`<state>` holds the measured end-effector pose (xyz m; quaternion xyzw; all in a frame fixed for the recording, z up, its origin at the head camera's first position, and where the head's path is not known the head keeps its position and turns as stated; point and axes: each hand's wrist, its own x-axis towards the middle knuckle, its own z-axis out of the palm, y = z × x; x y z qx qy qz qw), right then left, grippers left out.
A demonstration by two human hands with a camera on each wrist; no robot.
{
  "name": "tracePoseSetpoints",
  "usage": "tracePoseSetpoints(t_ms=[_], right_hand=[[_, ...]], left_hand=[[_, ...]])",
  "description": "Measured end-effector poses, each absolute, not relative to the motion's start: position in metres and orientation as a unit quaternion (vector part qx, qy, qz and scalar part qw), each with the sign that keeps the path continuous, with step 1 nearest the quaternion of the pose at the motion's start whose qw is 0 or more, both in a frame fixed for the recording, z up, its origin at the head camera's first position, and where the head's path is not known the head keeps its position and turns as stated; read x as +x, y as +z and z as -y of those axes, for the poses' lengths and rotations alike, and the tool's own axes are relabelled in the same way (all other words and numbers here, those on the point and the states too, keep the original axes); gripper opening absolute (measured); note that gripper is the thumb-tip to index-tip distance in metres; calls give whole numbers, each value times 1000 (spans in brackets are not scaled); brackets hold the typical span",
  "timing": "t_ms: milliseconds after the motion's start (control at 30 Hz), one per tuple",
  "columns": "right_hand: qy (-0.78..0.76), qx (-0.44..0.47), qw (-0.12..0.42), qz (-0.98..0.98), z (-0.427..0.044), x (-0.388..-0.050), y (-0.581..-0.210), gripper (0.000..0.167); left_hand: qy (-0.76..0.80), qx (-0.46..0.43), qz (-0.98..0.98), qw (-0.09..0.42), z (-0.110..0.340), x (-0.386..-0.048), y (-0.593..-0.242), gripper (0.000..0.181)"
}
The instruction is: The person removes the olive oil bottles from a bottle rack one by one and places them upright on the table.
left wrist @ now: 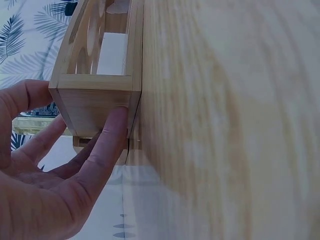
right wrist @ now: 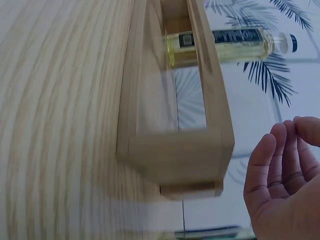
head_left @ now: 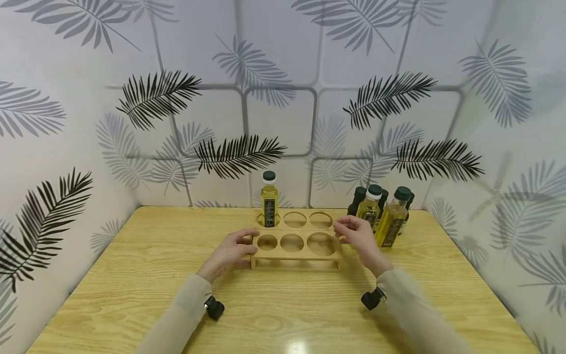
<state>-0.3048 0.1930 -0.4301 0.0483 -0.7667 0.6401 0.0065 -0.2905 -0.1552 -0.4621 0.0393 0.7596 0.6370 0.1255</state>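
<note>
A two-tier wooden rack (head_left: 285, 254) with round holes stands on the table, its long side toward me. One bottle of yellow oil (head_left: 269, 202) with a dark green cap stands upright in the back-left hole. My left hand (head_left: 230, 253) rests on the rack's left end; in the left wrist view one nearly straight finger (left wrist: 107, 145) lies against the end panel. My right hand (head_left: 360, 238) is beside the right end, holding nothing. In the right wrist view its fingers (right wrist: 277, 160) are bent slightly, with the fingertips apart from the rack.
Several bottles stand grouped right of the rack, close to my right hand. Two hold yellow oil, one an oil bottle (head_left: 392, 223) in front; dark bottles (head_left: 356, 200) stand among them. A leaf-patterned wall (head_left: 283, 118) rises behind the wooden table (head_left: 283, 305).
</note>
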Motion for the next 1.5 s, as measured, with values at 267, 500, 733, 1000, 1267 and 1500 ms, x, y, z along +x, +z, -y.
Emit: tracePoseSetpoints(t_ms=[267, 500, 733, 1000, 1267, 1500], right_hand=[[664, 58, -31, 745, -154, -312, -425, 37], [672, 57, -61, 736, -132, -319, -422, 29], [671, 63, -77, 735, -115, -326, -416, 31], [678, 58, -83, 728, -99, -339, -411, 32], [677, 53, -73, 730, -92, -345, -409, 24], [666, 72, -72, 739, -84, -351, -410, 26]], left_hand=[[623, 51, -771, 121, 157, -292, -461, 47], [614, 67, -776, 126, 157, -293, -456, 47], [611, 67, -779, 125, 156, -293, -455, 48], [616, 59, -775, 130, 155, -293, -456, 48], [617, 47, -775, 126, 154, -291, -451, 49], [621, 25, -773, 125, 155, -291, -457, 47]])
